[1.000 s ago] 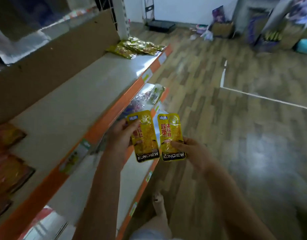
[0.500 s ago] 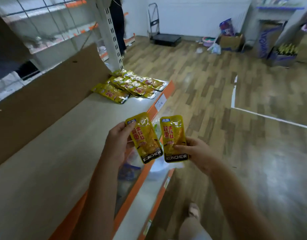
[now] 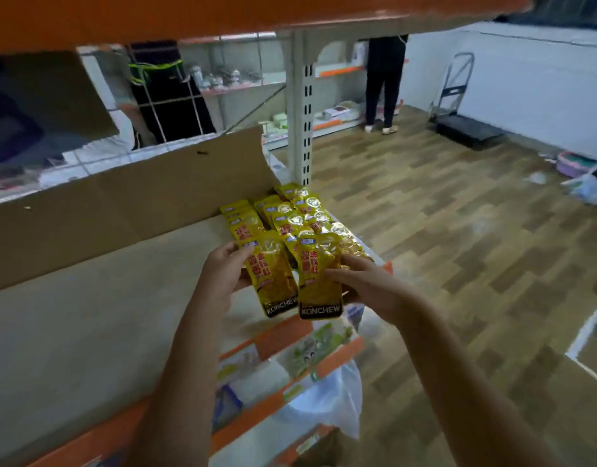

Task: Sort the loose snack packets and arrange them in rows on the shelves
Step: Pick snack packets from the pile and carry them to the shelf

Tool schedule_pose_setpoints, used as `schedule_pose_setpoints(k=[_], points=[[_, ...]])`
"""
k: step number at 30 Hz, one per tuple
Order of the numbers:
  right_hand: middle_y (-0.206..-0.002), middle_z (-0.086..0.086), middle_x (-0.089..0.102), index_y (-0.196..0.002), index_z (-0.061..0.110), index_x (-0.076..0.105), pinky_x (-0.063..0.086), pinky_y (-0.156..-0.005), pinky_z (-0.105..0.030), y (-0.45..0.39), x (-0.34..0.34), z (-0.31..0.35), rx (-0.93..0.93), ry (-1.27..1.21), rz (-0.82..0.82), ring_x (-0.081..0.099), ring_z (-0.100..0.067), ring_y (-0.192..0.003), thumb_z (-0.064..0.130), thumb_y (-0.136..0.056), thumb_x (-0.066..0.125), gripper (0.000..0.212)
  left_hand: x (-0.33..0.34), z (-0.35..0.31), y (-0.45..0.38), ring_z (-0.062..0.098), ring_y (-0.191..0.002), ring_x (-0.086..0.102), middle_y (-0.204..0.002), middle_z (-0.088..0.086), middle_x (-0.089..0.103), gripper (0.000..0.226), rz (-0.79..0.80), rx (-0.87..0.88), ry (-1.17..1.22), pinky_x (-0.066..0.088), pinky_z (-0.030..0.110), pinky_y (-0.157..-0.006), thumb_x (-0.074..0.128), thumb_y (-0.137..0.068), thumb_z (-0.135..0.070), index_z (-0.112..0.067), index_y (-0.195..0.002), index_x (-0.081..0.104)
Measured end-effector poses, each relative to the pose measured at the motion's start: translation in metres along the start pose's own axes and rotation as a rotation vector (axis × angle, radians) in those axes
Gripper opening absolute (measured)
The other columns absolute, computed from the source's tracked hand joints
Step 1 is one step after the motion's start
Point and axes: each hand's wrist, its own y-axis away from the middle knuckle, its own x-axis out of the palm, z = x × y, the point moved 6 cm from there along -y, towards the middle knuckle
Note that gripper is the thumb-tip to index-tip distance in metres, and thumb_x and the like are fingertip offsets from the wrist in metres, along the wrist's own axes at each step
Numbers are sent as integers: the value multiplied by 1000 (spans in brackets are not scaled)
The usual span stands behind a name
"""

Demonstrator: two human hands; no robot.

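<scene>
Since a moment ago I have carried both packets forward from the open aisle to the far end of the shelf, so they now hang right over the yellow packets already lying there. My left hand [image 3: 219,274] grips the left packet [image 3: 272,274] by its left edge, thumb on the printed face and the other fingers curled behind it. My right hand [image 3: 367,284] pinches the right packet [image 3: 319,278] by its right edge, thumb [image 3: 337,274] flat across the front and the fingers wrapped behind. The two packets stand almost upright, side by side with their inner edges touching or slightly overlapping, the black KONCHEW bands at the bottom. Just behind and below them the rows of packets [image 3: 290,214] lie flat and overlapping on the shelf [image 3: 88,315], pushed into the corner next to the white slotted upright [image 3: 302,106]. A brown cardboard sheet [image 3: 121,203] stands along the back of the shelf. The orange front edge [image 3: 283,332] carries price labels, and on the shelf below it sits a clear plastic bag [image 3: 327,399]. An orange shelf [image 3: 223,11] crosses overhead. Farther off, on the wooden floor [image 3: 458,247], a person in dark clothes [image 3: 384,79] stands at another rack near a folding hand trolley [image 3: 458,106].
</scene>
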Motion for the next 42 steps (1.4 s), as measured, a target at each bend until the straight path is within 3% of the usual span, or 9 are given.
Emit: schedule_pose_setpoints(k=[6, 11, 15, 21, 26, 29, 33, 39, 42], points=[[-88, -15, 65, -93, 5, 63, 54, -61, -26, -46, 10, 10, 21, 208, 151, 63, -19, -69, 2, -90, 56, 9, -11, -3, -30, 9, -54, 62, -68, 0, 65, 14, -71, -4, -95, 51, 20, -54, 58, -92, -14, -17, -79, 61], [-72, -7, 61, -82, 7, 65, 54, -53, -22, -68, 23, 28, -49, 582, 151, 59, -14, -56, 0, -84, 61, 8, -16, -10, -53, -1, -42, 56, -53, -9, 63, 15, -18, -25, -217, 44, 15, -47, 58, -92, -15, -18, -78, 62], [-64, 0, 56, -83, 11, 66, 44, -46, -17, -78, 31, 41, -123, 827, 120, 55, -12, -53, 9, -83, 66, 2, -19, -9, -66, 17, -65, 66, -71, 4, 70, 10, 42, -40, -227, 53, 31, -70, 61, -89, -13, -13, -82, 69], [-102, -12, 65, -105, 4, 64, 54, -76, -36, -88, 43, 49, -161, 965, 50, 64, -28, -89, 15, -84, 68, 24, -21, -8, -77, 12, -71, 65, -84, 5, 67, 14, 79, -30, -228, 55, 21, -59, 55, -92, -2, -6, -103, 62], [-97, -17, 67, -101, -2, 66, 55, -79, -42, -92, 49, 50, -143, 971, 31, 66, -30, -86, 17, -85, 67, 25, -25, -4, -81, 8, -64, 62, -81, 3, 64, 15, -22, 10, -223, 49, 14, -48, 60, -89, -3, -5, -104, 63], [-87, -13, 68, -99, 0, 68, 56, -77, -40, -93, 50, 48, -127, 931, 25, 68, -29, -83, 17, -85, 68, 22, -30, 1, -83, 6, -58, 63, -81, 3, 65, 13, -68, 27, -197, 52, 17, -53, 63, -87, -4, -10, -99, 64], [-83, -14, 68, -99, 3, 66, 58, -72, -42, -95, 47, 42, -101, 803, 10, 70, -30, -76, 14, -84, 69, 19, -36, 5, -82, 14, -70, 63, -85, 5, 66, 12, -107, 53, -156, 52, 23, -63, 65, -86, -6, -11, -97, 64], [-63, -1, 61, -92, 3, 65, 47, -43, -16, -93, 46, 39, -67, 692, 50, 59, -4, -42, 12, -84, 69, 13, -36, 9, -82, 14, -70, 63, -83, 4, 64, 7, -130, 52, -76, 52, 21, -58, 65, -86, -6, -11, -91, 63], [-77, -9, 67, -98, 4, 66, 56, -59, -27, -94, 47, 41, -98, 771, -1, 69, -20, -64, 18, -84, 70, 20, -30, 11, -82, 15, -72, 63, -85, 5, 64, 13, -101, 70, -114, 52, 21, -61, 65, -85, -5, -9, -98, 63]])
